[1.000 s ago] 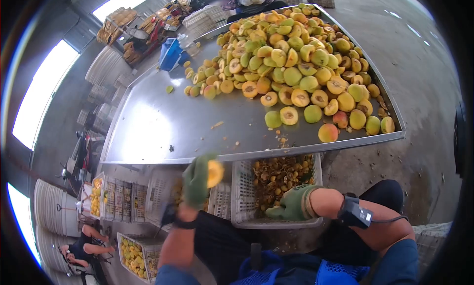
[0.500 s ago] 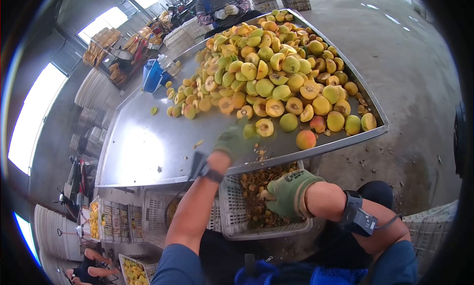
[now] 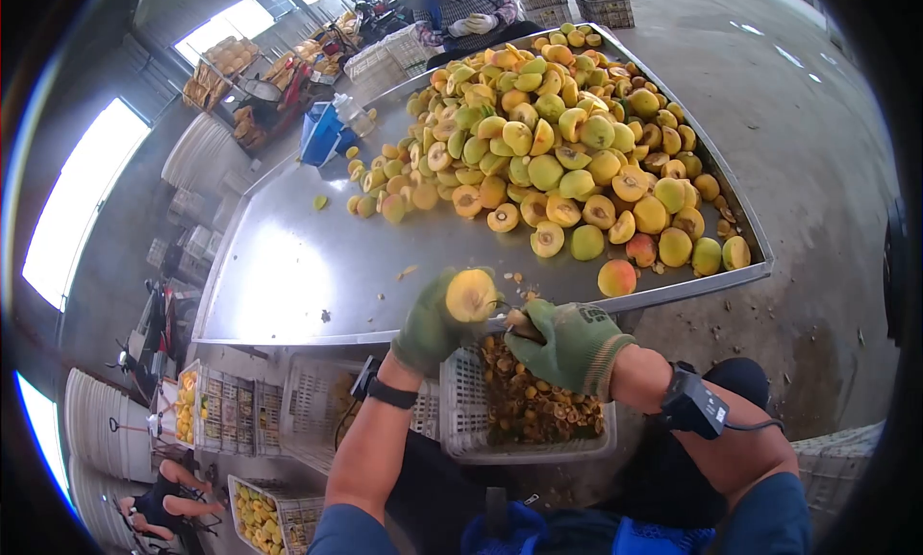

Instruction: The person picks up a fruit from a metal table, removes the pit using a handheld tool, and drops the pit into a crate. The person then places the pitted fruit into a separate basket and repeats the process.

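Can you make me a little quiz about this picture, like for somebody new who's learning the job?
1. Multiple choice: which hand is holding up a peach?
A) the right hand
B) the left hand
C) neither hand

2. True or false: the big heap of fruit lies on the floor.

3. Fill in the colour: the container near the clear bottle is ____.

Key:
1. B, the left hand.
2. False; the fruit heap lies on the metal table.
3. Blue.
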`<state>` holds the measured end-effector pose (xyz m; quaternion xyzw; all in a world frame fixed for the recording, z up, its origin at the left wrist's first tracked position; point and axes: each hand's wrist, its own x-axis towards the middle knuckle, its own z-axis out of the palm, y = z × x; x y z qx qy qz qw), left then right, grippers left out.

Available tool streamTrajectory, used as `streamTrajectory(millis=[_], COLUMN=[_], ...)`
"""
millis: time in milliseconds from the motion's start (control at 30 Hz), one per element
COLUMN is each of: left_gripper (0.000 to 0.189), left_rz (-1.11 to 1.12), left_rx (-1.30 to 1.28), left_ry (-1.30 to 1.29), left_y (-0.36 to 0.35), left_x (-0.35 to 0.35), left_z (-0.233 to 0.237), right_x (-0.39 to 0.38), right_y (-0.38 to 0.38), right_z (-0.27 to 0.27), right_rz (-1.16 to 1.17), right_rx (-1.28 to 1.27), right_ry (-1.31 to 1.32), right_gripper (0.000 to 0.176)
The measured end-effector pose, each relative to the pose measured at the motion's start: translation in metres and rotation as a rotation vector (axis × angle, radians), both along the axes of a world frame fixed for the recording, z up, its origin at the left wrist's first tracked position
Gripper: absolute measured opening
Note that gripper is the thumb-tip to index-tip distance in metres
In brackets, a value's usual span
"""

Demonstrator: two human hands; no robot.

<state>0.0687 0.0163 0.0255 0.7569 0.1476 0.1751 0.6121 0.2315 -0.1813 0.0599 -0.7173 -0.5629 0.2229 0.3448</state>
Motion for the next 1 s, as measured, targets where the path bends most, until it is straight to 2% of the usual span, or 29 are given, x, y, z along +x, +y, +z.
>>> streamTrajectory(millis=[67,167,267,333,400,433,500,667,767,867,1000], left_gripper=[0.040,0.045,0.047,0.051,0.051,0.050,0.046,0.050,0.043,0.043,0.044], left_rz=[-0.055,-0.047,-0.067,-0.115,-0.105,-0.075,-0.011,0.210,0.301,0.341,0.378], left_rx=[0.192,-0.274,0.232,-0.458,-0.371,0.059,0.371,-0.356,-0.366,-0.238,-0.247], left_ry=[-0.009,-0.007,0.015,-0.011,-0.028,-0.033,-0.061,0.018,-0.085,-0.120,-0.141], left_y=[-0.010,-0.017,-0.023,-0.012,-0.010,-0.014,-0.024,-0.050,-0.057,-0.059,-0.065], left_x=[-0.004,-0.005,-0.009,-0.013,-0.020,-0.024,-0.024,-0.015,-0.012,-0.014,-0.016], left_z=[0.001,-0.004,-0.002,-0.011,-0.018,-0.021,-0.019,-0.006,-0.013,-0.019,-0.019], right_x=[-0.005,-0.013,-0.016,-0.017,-0.020,-0.021,-0.025,-0.038,-0.044,-0.045,-0.043], right_y=[0.006,0.012,0.013,0.015,0.017,0.018,0.020,0.024,0.024,0.026,0.029], right_z=[-0.007,-0.016,-0.014,-0.012,-0.014,-0.018,-0.020,-0.035,-0.034,-0.044,-0.047], right_rz=[0.026,0.007,0.004,0.011,0.037,0.056,0.070,0.043,0.042,0.091,0.185], right_rx=[0.040,0.058,0.030,-0.003,-0.020,-0.023,-0.046,-0.059,-0.061,-0.021,0.006], right_ry=[0.011,0.023,0.027,-0.003,-0.014,-0.012,-0.016,0.030,0.100,0.134,0.174], right_gripper=[0.036,0.032,0.035,0.033,0.032,0.033,0.033,0.032,0.029,0.029,0.028])
